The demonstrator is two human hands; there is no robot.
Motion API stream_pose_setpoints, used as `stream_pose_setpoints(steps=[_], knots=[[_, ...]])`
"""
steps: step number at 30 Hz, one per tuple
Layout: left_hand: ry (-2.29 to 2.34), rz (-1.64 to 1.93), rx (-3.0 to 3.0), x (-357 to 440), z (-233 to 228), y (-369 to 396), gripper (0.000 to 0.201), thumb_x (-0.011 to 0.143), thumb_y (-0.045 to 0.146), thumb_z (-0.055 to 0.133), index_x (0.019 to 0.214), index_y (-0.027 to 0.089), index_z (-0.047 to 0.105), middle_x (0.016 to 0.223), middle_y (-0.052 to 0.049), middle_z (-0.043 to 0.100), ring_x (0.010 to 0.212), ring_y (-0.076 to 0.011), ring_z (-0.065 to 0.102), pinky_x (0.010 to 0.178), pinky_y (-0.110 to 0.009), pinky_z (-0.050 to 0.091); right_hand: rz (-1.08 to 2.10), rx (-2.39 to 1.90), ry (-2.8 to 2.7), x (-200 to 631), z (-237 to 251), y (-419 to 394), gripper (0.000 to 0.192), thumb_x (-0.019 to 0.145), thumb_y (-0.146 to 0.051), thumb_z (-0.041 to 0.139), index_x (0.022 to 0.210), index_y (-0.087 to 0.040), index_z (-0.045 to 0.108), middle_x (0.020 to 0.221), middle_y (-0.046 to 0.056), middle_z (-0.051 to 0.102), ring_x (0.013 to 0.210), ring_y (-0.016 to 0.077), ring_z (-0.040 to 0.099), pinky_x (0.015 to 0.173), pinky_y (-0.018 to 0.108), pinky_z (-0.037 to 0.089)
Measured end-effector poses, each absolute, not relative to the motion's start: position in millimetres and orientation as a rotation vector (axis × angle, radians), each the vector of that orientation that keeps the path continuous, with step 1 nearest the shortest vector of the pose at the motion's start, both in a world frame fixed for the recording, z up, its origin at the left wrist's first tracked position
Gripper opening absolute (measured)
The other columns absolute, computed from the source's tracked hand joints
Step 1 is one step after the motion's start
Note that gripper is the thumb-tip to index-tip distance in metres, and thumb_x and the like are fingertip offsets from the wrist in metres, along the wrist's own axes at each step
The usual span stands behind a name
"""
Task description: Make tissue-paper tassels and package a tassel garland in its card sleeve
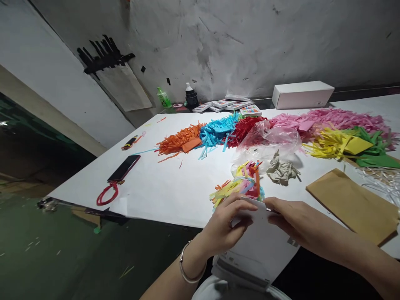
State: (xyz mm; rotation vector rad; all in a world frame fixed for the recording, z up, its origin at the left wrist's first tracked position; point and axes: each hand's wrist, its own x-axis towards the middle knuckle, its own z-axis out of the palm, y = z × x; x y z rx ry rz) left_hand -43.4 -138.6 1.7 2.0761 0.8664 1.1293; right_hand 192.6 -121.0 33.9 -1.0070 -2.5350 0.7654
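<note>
Starting at the left, a red cable (108, 194) lies coiled at the near edge of the white tabletop (162, 187), touching the end of a dark phone (124, 168). Farther back, a small pen-like item (129, 143) rests alone.

Along the middle of the tabletop, shredded paper is sorted by colour in a row: an orange pile (178, 141), a blue pile (217, 131), a red pile (243, 129), a pink pile (328, 118), a yellow pile (328, 143) and a green pile (378, 150). A clear plastic bag (268, 139) lies in front of the red pile. A crumpled grey-brown wad (281, 168) sits just beside the bag.

At the near edge, the left hand (225, 225) is closed on the upper left edge of a white paper envelope (259, 250), with fingers curled over its rim. A metal bangle (187, 268) circles the left wrist. The right hand (292, 221) pinches the upper right edge of the same envelope. Mixed coloured strips (240, 183) lie just beyond the envelope's top edge; whether any enter the envelope cannot be told.

To the right, a brown paper envelope (353, 206) lies flat. Against the wall stand 2 bottles (178, 96), several flat packs (225, 104) and 1 white box (301, 93).
</note>
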Motion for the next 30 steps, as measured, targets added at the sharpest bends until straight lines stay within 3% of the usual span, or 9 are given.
stream_pose_setpoints(steps=[6, 12, 30], knots=[[0.892, 1.120, 2.050, -40.6, -0.2, -138.7, 0.038, 0.084, 0.001, 0.057, 0.116, 0.022, 0.062, 0.111, -0.010, 0.065, 0.104, -0.0222, 0.061, 0.087, -0.034, 0.051, 0.561, -1.008, -2.568, 190.4, 23.2, -121.3, 0.031, 0.095, -0.011, 0.049, 0.123, -0.022, 0.048, 0.103, 0.006, 0.072, 0.087, 0.0213, 0.072, 0.068, 0.029, 0.050], [0.874, 1.108, 2.026, -37.8, -0.7, -136.5, 0.043, 0.081, 0.001, 0.062, 0.117, 0.023, 0.061, 0.116, -0.009, 0.064, 0.109, -0.0241, 0.059, 0.094, -0.037, 0.048, 0.653, -1.031, -2.542, 190.7, 24.1, -120.3, 0.021, 0.096, -0.010, 0.047, 0.113, -0.022, 0.051, 0.096, 0.004, 0.071, 0.080, 0.0189, 0.071, 0.064, 0.026, 0.048], [0.890, 1.163, 1.941, -33.8, -9.0, -134.2, 0.045, 0.082, 0.003, 0.064, 0.122, 0.024, 0.060, 0.117, -0.008, 0.061, 0.111, -0.0239, 0.057, 0.099, -0.038, 0.045, 0.789, -1.018, -2.564, 192.7, 36.0, -108.6, 0.029, 0.097, -0.008, 0.041, 0.119, -0.023, 0.054, 0.107, 0.005, 0.073, 0.093, 0.0184, 0.071, 0.075, 0.025, 0.050]])
